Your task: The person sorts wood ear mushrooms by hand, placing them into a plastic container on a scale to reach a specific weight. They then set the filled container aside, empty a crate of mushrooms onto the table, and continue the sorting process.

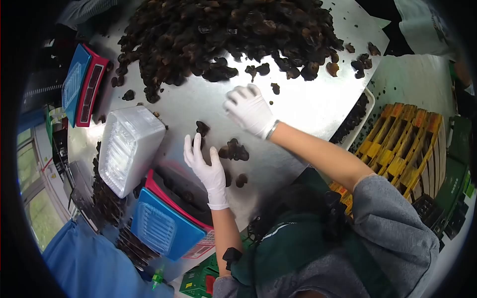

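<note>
A large heap of dark brown, fungus-like pieces (228,30) covers the far part of the metal table (293,107). My right hand (248,108), in a white glove, is just below the heap with its fingers curled; whether anything is under them is hidden. Lower and to the left, my left hand (206,169), also gloved, has its fingers spread and holds nothing. Beside its fingers lie a dark piece (202,128) and a small cluster of pieces (233,150). A stack of clear plastic trays (139,141) stands to the left of my left hand.
A red scale with a blue top (169,223) stands near my left forearm, another scale (84,87) at the upper left. On the right are yellow slatted stacks (397,149) and a white bin of dark pieces (367,111). A person in blue (94,263) is at lower left.
</note>
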